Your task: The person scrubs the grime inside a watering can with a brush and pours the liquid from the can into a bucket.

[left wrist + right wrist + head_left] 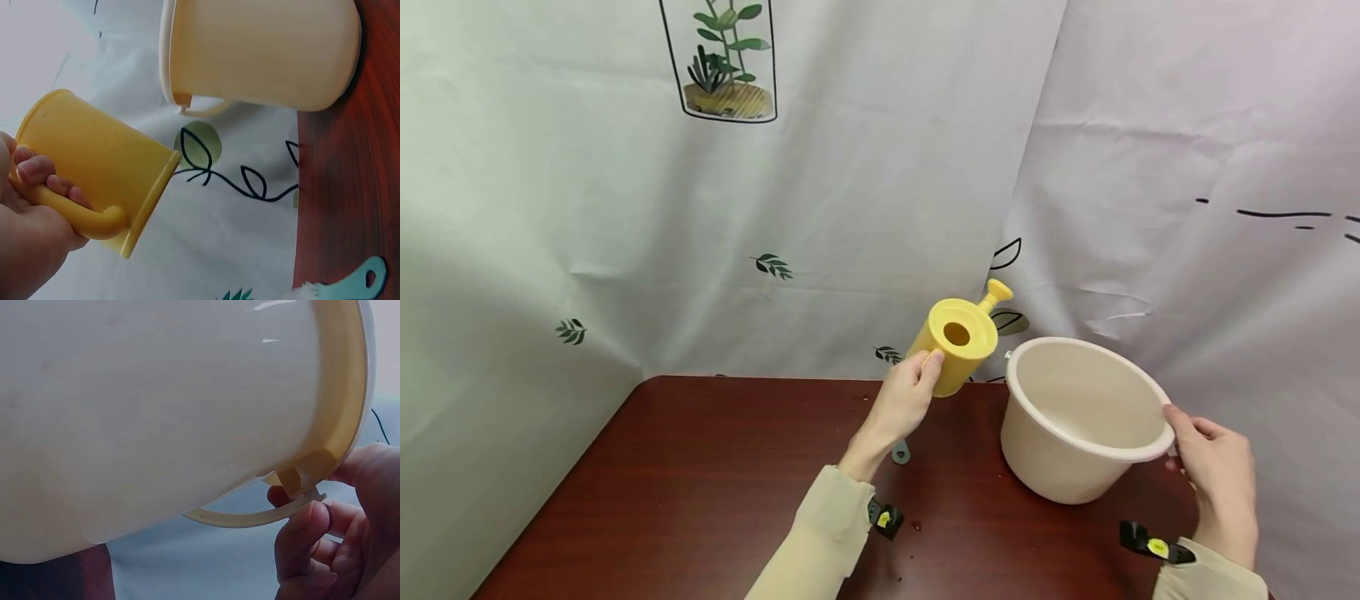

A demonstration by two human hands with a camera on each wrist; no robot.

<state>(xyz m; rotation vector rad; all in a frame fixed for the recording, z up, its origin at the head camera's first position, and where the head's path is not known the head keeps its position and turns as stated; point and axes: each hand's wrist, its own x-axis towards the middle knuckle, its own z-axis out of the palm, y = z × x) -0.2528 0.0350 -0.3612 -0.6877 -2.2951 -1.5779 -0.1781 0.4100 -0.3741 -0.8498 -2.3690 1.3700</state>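
A yellow watering can (pixel 951 342) is held up above the back of the table by my left hand (pixel 901 398), whose fingers wrap round its handle (pixel 87 215). Its short spout points to the upper right, toward the bucket. On the right stands a cream bucket (pixel 1060 450), its mouth tilted toward me. My right hand (pixel 1213 467) grips the bucket's right rim. In the right wrist view, the fingers curl beside the bucket's handle (pixel 244 519) where it joins the rim. The inside bottom of the bucket is hidden in the head view.
A brush with a teal handle (pixel 356 281) lies on the dark red table (pixel 700 483), mostly hidden behind my left forearm in the head view. Small drops dot the tabletop near that arm. A white printed curtain (pixel 850 167) hangs right behind the table.
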